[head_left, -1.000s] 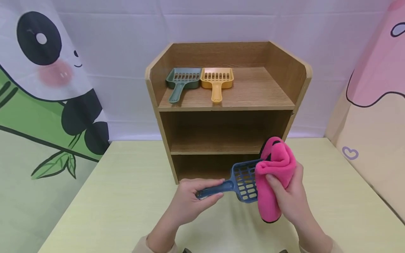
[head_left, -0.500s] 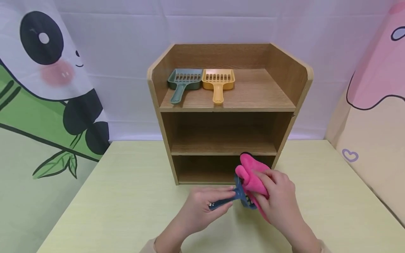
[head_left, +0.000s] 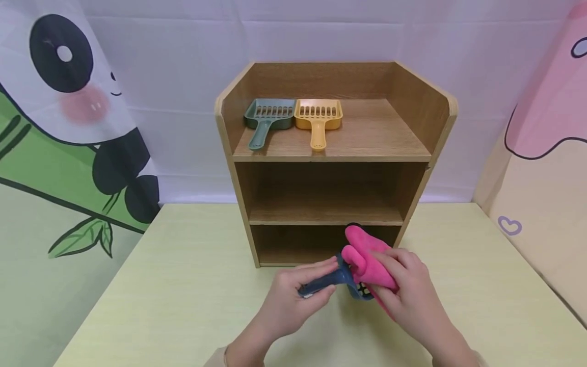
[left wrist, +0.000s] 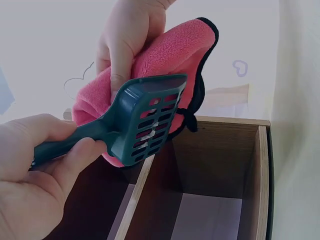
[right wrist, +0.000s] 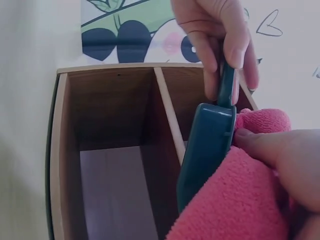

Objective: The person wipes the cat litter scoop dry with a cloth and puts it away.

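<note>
My left hand [head_left: 298, 293] grips the handle of a dark blue litter scoop [left wrist: 145, 120], whose slotted head points right, tilted on its side above the table. My right hand [head_left: 408, 290] holds a folded pink cloth [head_left: 367, 255] with black edging and presses it against the scoop's head. In the left wrist view the cloth lies behind the slots, and pink shows through them. The right wrist view shows the scoop's outer side [right wrist: 207, 145], with the cloth bunched beside it under my thumb.
Behind my hands stands a wooden shelf unit [head_left: 330, 158] with two lower compartments. On its top board, a green scoop [head_left: 270, 114] and a yellow scoop [head_left: 318, 114] lie side by side at the left. The pale table [head_left: 183, 285] spreads around it.
The cloth and right hand have moved left and down onto the scoop's head since one second ago. The scoop has turned from facing me to edge-on. Over the last half second little has shifted.
</note>
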The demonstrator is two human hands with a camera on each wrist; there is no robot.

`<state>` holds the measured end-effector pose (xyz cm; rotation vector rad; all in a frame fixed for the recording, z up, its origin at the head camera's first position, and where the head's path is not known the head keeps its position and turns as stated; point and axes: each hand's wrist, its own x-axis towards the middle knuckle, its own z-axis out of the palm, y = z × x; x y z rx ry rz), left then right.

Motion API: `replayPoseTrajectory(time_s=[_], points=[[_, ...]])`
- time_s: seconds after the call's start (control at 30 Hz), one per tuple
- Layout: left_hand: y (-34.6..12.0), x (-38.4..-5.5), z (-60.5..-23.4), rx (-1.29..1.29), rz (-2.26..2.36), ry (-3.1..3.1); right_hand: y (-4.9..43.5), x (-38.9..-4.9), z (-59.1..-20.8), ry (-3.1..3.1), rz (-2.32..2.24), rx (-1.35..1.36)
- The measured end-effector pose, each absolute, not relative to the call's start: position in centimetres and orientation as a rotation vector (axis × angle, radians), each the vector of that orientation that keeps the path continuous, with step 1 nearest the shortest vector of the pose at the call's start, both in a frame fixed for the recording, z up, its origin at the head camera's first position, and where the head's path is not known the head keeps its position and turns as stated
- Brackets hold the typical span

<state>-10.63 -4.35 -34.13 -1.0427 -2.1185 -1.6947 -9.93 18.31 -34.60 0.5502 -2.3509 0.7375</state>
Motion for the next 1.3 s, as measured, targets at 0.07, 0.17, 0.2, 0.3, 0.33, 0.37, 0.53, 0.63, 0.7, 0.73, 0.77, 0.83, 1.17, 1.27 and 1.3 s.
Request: replayPoseTrajectory(time_s=[0.07,0.17,0.2,0.3,0.33,0.37,0.53,0.63,0.7,0.73,0.77,0.83,1.17,1.27,1.3], points=[[-4.3,-10.6,-34.2,-0.998,-1.786,-2.119,18.4,-9.9,-34.5,-2.306,0.714,0.601],[-4.3,-10.5,-34.2,-0.963,-1.894,-2.120,18.5,-9.9,-34.3,-2.293,0.651,0.652],[-4.2,-10.5,-34.3,-0.954,-1.925,-2.125,18.5,-10.0,-34.4,-2.303,0.627,0.658],[-4.1,-10.4,-34.3,-0.923,-1.992,-2.150,18.7,-10.2,-34.5,-2.362,0.545,0.621],[-4.1,-10.4,-34.3,-0.910,-2.007,-2.160,18.8,-10.3,-34.6,-2.389,0.522,0.590],[-4.1,-10.4,-34.3,-0.905,-2.019,-2.163,18.9,-10.4,-34.7,-2.414,0.503,0.556],[-4.0,-10.4,-34.5,-0.909,-2.046,-2.158,19.6,-10.7,-34.8,-2.468,0.452,0.457],[-4.0,-10.4,-34.4,-0.882,-2.070,-2.180,19.8,-10.7,-34.8,-2.451,0.465,0.465],[-4.1,-10.5,-34.3,-0.843,-2.094,-2.195,19.8,-10.7,-34.7,-2.425,0.491,0.482],[-4.2,-10.6,-34.3,-0.820,-2.103,-2.206,19.8,-10.7,-34.7,-2.410,0.510,0.495],[-4.2,-10.6,-34.3,-0.794,-2.111,-2.218,19.8,-10.6,-34.6,-2.395,0.531,0.511],[-4.3,-10.7,-34.2,-0.735,-2.119,-2.241,19.8,-10.5,-34.4,-2.357,0.566,0.560],[-3.9,-11.1,-34.5,-0.669,-2.256,-2.290,19.0,-9.9,-34.4,-2.478,0.481,0.601],[-3.9,-11.0,-34.6,-0.692,-2.275,-2.272,19.0,-9.9,-34.3,-2.563,0.463,0.548],[-3.8,-11.0,-34.6,-0.697,-2.279,-2.262,19.0,-9.9,-34.3,-2.586,0.458,0.538]])
